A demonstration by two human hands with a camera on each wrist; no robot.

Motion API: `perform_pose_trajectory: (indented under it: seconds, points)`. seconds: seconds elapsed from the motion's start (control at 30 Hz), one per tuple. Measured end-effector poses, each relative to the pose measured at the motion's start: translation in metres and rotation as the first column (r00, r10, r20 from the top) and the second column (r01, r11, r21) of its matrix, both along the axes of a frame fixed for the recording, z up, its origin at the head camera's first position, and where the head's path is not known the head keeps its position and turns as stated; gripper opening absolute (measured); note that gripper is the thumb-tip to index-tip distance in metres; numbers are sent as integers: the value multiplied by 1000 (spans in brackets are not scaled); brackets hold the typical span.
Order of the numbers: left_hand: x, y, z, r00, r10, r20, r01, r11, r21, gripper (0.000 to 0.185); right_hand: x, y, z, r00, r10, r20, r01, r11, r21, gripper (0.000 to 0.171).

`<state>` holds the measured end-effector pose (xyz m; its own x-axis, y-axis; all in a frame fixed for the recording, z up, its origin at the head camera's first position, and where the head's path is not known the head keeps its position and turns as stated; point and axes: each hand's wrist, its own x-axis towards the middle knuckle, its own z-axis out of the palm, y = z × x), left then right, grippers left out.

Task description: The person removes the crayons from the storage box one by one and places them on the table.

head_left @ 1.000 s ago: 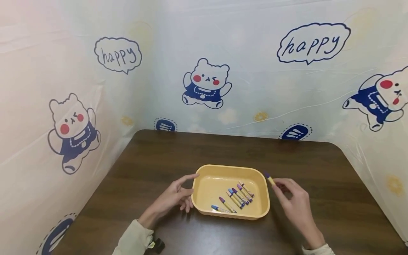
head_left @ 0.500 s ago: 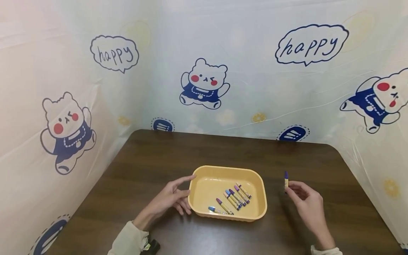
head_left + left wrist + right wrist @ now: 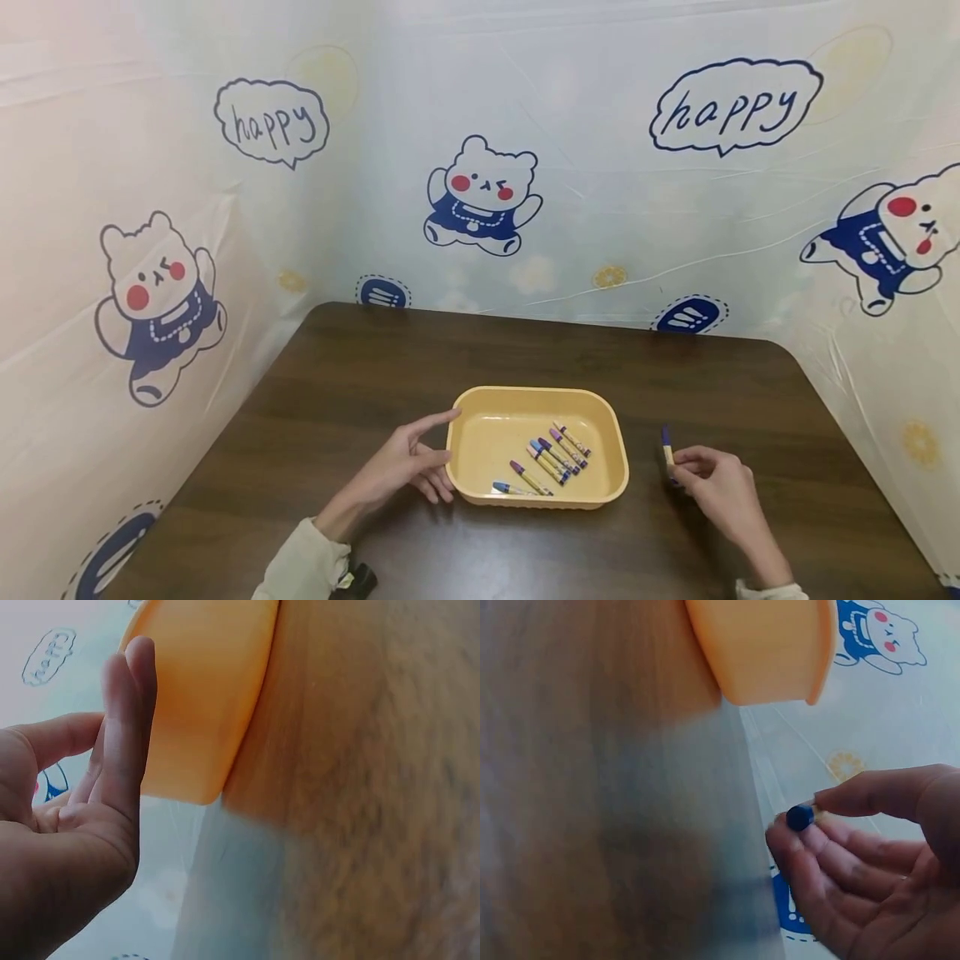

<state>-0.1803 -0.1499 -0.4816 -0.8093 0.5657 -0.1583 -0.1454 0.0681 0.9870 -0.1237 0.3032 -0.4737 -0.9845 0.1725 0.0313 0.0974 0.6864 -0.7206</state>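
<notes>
My right hand (image 3: 722, 493) pinches a crayon (image 3: 666, 444) with a dark blue-purple tip and a yellow wrapper between thumb and fingers. It stands nearly upright just right of the yellow plastic bin (image 3: 487, 442). In the right wrist view, the round dark blue end of this crayon (image 3: 800, 818) faces the camera. At the bin's left side rests my left hand (image 3: 393, 467), its index finger stretched to the rim and its thumb against the wall. Several wrapped crayons (image 3: 551, 461) with blue, purple and pale tips lie slanted inside the bin, mostly toward the right.
The dark brown wooden table (image 3: 360, 367) runs past the bin on all sides. A pale curtain (image 3: 592, 208) printed with bears surrounds its back and sides. A small dark object (image 3: 362, 579) sits by the left sleeve (image 3: 303, 562).
My right hand has moved from the bin's right rim farther right, then lower toward the table, with the crayon turning upright. The left hand stays at the bin.
</notes>
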Motion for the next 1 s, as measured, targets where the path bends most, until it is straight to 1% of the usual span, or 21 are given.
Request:
perform_pose_trajectory:
  seconds: [0.13,0.27,0.37,0.6,0.8,1.0]
  points:
    - [-2,-4,-4,1000,-2,8,1,1000,27,64,-2,-4,-1,995,0,100,-2,1000,25,13]
    - [-2,-5,-7,1000,-2,3,2,999,42,63,-2,-8,-2,989,24,145,-29,999,31,6]
    - [-1,-4,-7,1000,0,-2,0,999,48,63,-1,-11,-3,989,35,141,-42,998,46,7]
    - [0,-4,-5,1000,-3,8,3,999,47,64,3,-18,-9,988,48,149,-69,988,140,12]
    - [2,-6,-7,1000,-6,8,6,999,47,63,5,-20,-9,987,54,154,-75,988,137,10]
    - [0,-5,-6,1000,-4,-2,5,999,47,63,5,-21,-6,986,46,158,-69,987,147,14]
